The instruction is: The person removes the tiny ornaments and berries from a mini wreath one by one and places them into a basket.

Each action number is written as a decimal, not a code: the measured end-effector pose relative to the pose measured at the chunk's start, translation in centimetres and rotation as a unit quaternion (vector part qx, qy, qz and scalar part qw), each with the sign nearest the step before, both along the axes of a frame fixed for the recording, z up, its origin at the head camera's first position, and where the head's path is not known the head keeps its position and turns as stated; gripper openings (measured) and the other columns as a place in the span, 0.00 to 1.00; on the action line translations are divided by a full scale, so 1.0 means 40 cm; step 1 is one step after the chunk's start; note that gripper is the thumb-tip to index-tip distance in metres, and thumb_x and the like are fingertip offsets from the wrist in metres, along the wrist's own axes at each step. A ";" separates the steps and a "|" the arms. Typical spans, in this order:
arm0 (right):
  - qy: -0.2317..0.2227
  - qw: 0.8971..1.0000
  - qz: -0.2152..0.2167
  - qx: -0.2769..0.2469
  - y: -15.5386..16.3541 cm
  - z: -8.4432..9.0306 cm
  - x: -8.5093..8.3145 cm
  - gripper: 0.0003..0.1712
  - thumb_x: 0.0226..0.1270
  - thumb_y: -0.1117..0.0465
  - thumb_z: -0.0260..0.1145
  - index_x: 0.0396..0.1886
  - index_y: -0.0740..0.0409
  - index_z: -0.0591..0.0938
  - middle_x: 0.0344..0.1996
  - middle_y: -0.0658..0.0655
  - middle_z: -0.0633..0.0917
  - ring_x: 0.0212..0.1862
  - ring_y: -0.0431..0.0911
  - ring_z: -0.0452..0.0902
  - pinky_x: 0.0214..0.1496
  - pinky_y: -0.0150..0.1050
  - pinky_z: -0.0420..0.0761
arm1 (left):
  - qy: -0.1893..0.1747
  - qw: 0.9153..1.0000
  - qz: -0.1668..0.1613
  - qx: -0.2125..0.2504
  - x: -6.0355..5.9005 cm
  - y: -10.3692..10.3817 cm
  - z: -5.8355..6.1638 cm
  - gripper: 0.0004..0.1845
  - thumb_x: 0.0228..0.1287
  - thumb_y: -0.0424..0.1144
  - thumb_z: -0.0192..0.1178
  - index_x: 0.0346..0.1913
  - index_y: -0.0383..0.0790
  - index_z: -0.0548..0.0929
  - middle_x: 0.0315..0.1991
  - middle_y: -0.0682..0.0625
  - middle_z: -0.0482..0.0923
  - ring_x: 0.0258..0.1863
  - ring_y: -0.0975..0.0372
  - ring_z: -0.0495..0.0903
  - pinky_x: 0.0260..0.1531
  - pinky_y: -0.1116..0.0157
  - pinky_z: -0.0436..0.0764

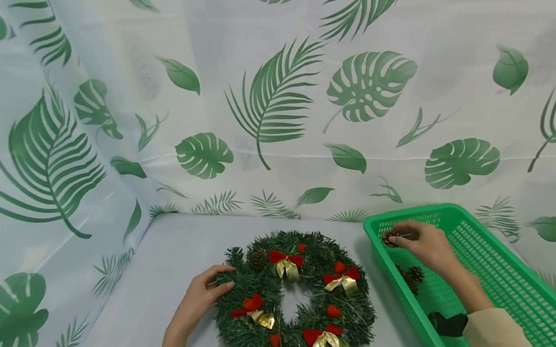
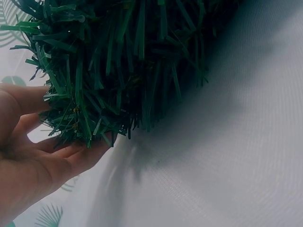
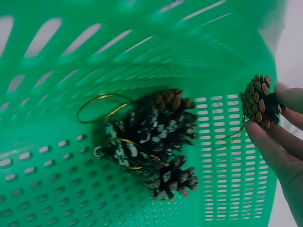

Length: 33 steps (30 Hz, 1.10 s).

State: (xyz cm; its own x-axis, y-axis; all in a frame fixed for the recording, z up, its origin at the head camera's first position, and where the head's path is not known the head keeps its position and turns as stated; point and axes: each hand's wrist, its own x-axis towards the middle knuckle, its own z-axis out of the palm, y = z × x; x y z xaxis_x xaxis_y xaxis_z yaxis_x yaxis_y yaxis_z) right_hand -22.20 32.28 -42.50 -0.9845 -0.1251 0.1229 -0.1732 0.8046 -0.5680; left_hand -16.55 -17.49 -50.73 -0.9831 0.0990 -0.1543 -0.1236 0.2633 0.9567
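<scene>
The right hand [image 1: 425, 246] pinches a pine cone [image 3: 258, 100] over the far-left corner of the green basket [image 1: 501, 276]. The Christmas wreath [image 1: 294, 305] lies to its left on the counter, near the front edge, where the left hand [image 1: 204, 296] steadies its left rim with relaxed fingers.

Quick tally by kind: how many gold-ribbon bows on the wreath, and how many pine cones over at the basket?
Gold-ribbon bows on the wreath: 4
Pine cones lying in the green basket: 3
Pine cone pinched in the right hand: 1
Total: 8
</scene>
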 end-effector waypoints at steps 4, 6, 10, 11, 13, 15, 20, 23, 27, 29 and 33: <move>0.000 1.000 0.008 0.005 0.008 -0.016 -0.002 0.22 0.74 0.56 0.68 0.57 0.69 0.83 0.52 0.73 0.86 0.51 0.68 0.84 0.43 0.57 0.85 | 0.003 1.000 -0.006 -0.003 -0.001 0.005 -0.001 0.21 0.69 0.46 0.69 0.63 0.48 0.83 0.77 0.39 0.64 0.72 0.38 0.69 0.61 0.43 0.78; 0.000 1.000 0.011 0.007 0.011 -0.023 -0.003 0.22 0.73 0.58 0.69 0.57 0.70 0.83 0.51 0.73 0.86 0.50 0.67 0.84 0.43 0.56 0.85 | 0.003 1.000 -0.008 -0.001 -0.003 0.008 -0.001 0.21 0.69 0.46 0.69 0.63 0.48 0.83 0.77 0.39 0.64 0.73 0.38 0.68 0.62 0.42 0.77; -0.003 0.999 0.025 0.022 0.020 -0.041 -0.003 0.20 0.72 0.60 0.69 0.56 0.71 0.83 0.49 0.73 0.86 0.48 0.67 0.85 0.42 0.57 0.85 | 0.002 1.000 -0.010 0.003 -0.006 0.013 -0.002 0.21 0.69 0.46 0.69 0.63 0.48 0.83 0.77 0.39 0.64 0.72 0.37 0.68 0.62 0.42 0.77; -0.004 0.999 0.029 0.026 0.021 -0.046 -0.003 0.20 0.72 0.61 0.69 0.56 0.72 0.83 0.49 0.74 0.86 0.47 0.67 0.85 0.42 0.57 0.85 | 0.001 1.000 -0.011 0.004 -0.007 0.014 -0.002 0.21 0.69 0.46 0.69 0.63 0.48 0.83 0.77 0.39 0.64 0.72 0.37 0.69 0.62 0.42 0.77; -0.006 0.999 0.036 0.029 0.022 -0.056 -0.004 0.20 0.72 0.62 0.69 0.56 0.73 0.82 0.48 0.74 0.86 0.47 0.67 0.85 0.42 0.57 0.85 | 0.002 1.000 -0.011 0.003 -0.005 0.014 -0.002 0.22 0.69 0.46 0.68 0.63 0.48 0.83 0.77 0.39 0.64 0.72 0.37 0.69 0.62 0.42 0.77; -0.010 0.999 0.042 0.024 0.018 -0.067 -0.006 0.20 0.72 0.63 0.68 0.56 0.74 0.82 0.48 0.74 0.86 0.47 0.67 0.85 0.43 0.57 0.85 | 0.002 1.000 -0.011 0.002 -0.001 0.013 -0.003 0.22 0.69 0.46 0.68 0.64 0.47 0.82 0.77 0.38 0.64 0.71 0.36 0.69 0.62 0.41 0.77; -0.024 0.998 0.063 0.019 0.002 -0.091 -0.012 0.18 0.72 0.65 0.68 0.54 0.75 0.82 0.46 0.73 0.86 0.46 0.66 0.85 0.42 0.55 0.86 | -0.006 1.000 -0.012 0.005 0.015 0.004 -0.006 0.23 0.70 0.45 0.68 0.65 0.45 0.81 0.77 0.35 0.62 0.70 0.35 0.70 0.62 0.40 0.76; -0.025 0.997 0.065 0.025 -0.005 -0.100 -0.016 0.15 0.70 0.67 0.68 0.50 0.74 0.82 0.43 0.71 0.87 0.45 0.65 0.85 0.42 0.54 0.86 | -0.013 1.000 -0.014 0.012 0.018 0.000 -0.008 0.24 0.69 0.46 0.68 0.65 0.45 0.81 0.78 0.35 0.61 0.71 0.35 0.69 0.62 0.41 0.76; -0.023 0.997 0.066 0.033 -0.006 -0.102 -0.023 0.12 0.70 0.68 0.67 0.47 0.74 0.81 0.42 0.71 0.86 0.46 0.66 0.84 0.43 0.56 0.85 | -0.015 1.000 -0.012 0.015 0.014 -0.002 -0.007 0.24 0.69 0.48 0.68 0.65 0.46 0.81 0.78 0.36 0.61 0.72 0.35 0.68 0.62 0.40 0.76; -0.023 0.997 0.068 0.033 -0.004 -0.100 -0.026 0.12 0.72 0.68 0.66 0.48 0.74 0.81 0.43 0.72 0.86 0.46 0.67 0.83 0.43 0.57 0.85 | -0.013 1.000 -0.010 0.015 0.011 -0.002 -0.006 0.24 0.69 0.48 0.68 0.65 0.46 0.81 0.78 0.36 0.62 0.73 0.34 0.66 0.63 0.40 0.76; -0.024 0.997 0.074 0.030 -0.003 -0.098 -0.028 0.13 0.74 0.69 0.62 0.51 0.75 0.81 0.45 0.74 0.85 0.46 0.66 0.84 0.41 0.54 0.85 | -0.010 1.000 -0.007 0.015 0.006 -0.003 -0.005 0.24 0.69 0.47 0.68 0.65 0.46 0.81 0.78 0.37 0.62 0.74 0.33 0.63 0.64 0.39 0.74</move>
